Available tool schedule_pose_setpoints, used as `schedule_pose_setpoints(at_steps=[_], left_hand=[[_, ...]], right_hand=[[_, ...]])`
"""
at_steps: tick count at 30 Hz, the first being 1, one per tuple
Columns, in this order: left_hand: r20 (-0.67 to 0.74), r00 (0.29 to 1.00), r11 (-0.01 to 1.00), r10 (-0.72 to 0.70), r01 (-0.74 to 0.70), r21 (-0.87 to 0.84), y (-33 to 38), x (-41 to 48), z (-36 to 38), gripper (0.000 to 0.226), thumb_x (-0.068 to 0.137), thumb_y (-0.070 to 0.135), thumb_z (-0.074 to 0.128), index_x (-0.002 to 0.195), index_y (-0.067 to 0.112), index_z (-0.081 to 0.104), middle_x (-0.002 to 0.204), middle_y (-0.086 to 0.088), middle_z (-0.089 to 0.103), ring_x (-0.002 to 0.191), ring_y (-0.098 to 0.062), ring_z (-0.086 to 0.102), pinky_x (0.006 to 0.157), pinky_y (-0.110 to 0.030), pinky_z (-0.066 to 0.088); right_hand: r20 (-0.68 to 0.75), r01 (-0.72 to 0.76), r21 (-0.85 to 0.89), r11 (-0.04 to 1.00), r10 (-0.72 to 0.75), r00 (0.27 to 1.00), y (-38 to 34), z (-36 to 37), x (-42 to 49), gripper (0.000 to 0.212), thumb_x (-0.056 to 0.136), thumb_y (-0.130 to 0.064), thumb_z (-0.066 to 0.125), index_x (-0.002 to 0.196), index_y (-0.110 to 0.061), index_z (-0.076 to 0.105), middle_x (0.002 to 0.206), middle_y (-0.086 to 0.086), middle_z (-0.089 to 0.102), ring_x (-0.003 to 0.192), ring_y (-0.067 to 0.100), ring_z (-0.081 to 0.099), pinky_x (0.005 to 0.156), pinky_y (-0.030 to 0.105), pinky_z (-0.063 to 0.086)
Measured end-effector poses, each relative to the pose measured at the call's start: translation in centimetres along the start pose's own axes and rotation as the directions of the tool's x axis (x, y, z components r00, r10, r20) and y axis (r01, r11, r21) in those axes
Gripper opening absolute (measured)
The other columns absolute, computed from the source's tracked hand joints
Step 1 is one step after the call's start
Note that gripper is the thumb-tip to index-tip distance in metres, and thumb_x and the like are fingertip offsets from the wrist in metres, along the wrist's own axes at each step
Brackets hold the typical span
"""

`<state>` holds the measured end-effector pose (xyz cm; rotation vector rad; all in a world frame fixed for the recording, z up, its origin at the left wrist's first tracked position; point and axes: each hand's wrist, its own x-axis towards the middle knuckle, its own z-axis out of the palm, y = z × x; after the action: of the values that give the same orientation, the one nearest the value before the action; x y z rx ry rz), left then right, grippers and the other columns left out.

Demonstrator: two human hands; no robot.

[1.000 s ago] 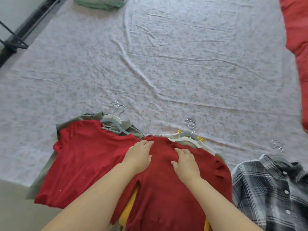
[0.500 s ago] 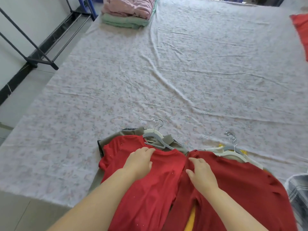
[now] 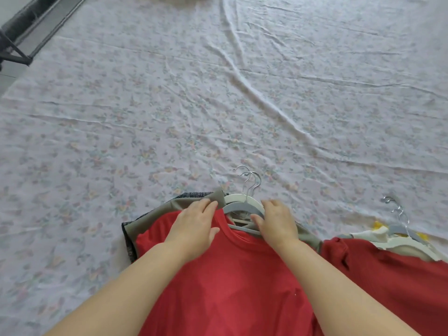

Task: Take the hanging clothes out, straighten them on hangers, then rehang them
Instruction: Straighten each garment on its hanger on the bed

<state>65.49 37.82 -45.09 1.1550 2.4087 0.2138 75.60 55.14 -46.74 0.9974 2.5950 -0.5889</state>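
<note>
Position: red shirt [image 3: 230, 287] lies flat on floral sheet [image 3: 145, 117], beneath both hands, over an olive garment [image 3: 169, 209]. Left hand [image 3: 194, 226]: fingers straight, palm down on the shirt's shoulder beside the neckline, holding nothing. Right hand [image 3: 276, 224]: fingers nearly straight across the stacked hangers [image 3: 238, 200] at the neckline, apparently pressing, not gripping. Right of the right hand: dark red garment [image 3: 388, 275] on separate hangers [image 3: 397, 230]

Under my left hand [image 3: 194, 226] and right hand [image 3: 276, 221] the shirt [image 3: 230, 287] is bright red. Olive fabric [image 3: 184, 204] shows by my left fingertips. Between my hands the hangers [image 3: 242, 202] are white and blue-grey. Right of my right hand the knit [image 3: 388, 275] is darker red. Beyond both, the bed sheet [image 3: 218, 105] is pale with faded flowers.
</note>
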Motion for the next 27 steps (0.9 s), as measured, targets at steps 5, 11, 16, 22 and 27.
schedule_pose_setpoints(at_steps=[5,11,16,22,27], left_hand=[[-0.032,0.999,0.995,0.039,-0.036,0.088,-1.5,4.6,2.1,0.076,0.088,0.054,0.045,0.146,0.016,0.014,0.151,-0.002,0.019,0.139,-0.018,0.016,0.112,-0.033,0.011],[0.088,0.996,0.997,-0.026,0.02,0.072,-2.4,6.6,3.5,0.08,0.087,0.058,0.044,0.147,0.021,0.008,0.15,0.0,0.026,0.138,-0.019,0.02,0.113,-0.044,0.009],[0.021,0.999,0.999,0.028,-0.028,0.02,-2.4,6.6,3.4,0.081,0.084,0.058,0.05,0.147,0.023,0.013,0.136,-0.003,0.042,0.129,-0.023,0.034,0.113,-0.043,0.011],[-0.063,0.992,0.993,0.112,-0.114,-0.026,-2.5,3.9,2.0,0.073,0.082,0.051,0.059,0.142,0.02,0.032,0.111,-0.006,0.055,0.099,-0.028,0.054,0.084,-0.037,0.04],[-0.207,0.952,0.973,0.225,-0.229,0.002,-0.6,-0.8,-1.4,0.06,0.065,0.033,0.082,0.117,0.011,0.062,0.081,-0.005,0.064,0.068,-0.027,0.062,0.06,-0.038,0.048]], right_hand=[[-0.003,-0.008,-0.081,0.997,0.007,1.0,0.7,3.5,2.8,0.041,0.089,-0.05,0.05,0.108,-0.014,0.051,0.117,0.006,0.055,0.108,0.028,0.048,0.092,0.036,0.033],[-0.063,-0.037,-0.013,0.999,0.036,0.997,1.1,4.2,3.3,0.044,0.083,-0.05,0.058,0.112,-0.017,0.053,0.114,0.006,0.053,0.109,0.028,0.045,0.093,0.035,0.033],[-0.178,-0.006,0.147,0.989,0.032,0.984,1.4,3.8,1.8,0.048,0.081,-0.042,0.065,0.124,-0.023,0.054,0.111,0.005,0.052,0.108,0.025,0.044,0.095,0.032,0.03],[-0.29,0.147,0.14,0.979,-0.101,0.952,1.2,2.3,-1.7,0.044,0.076,-0.029,0.074,0.117,-0.017,0.061,0.092,0.004,0.065,0.092,0.028,0.056,0.096,0.043,0.037],[-0.401,0.231,0.264,0.937,-0.112,0.909,0.3,-0.2,-6.0,0.039,0.065,-0.019,0.081,0.102,-0.015,0.069,0.082,0.001,0.067,0.08,0.027,0.062,0.08,0.045,0.045]])
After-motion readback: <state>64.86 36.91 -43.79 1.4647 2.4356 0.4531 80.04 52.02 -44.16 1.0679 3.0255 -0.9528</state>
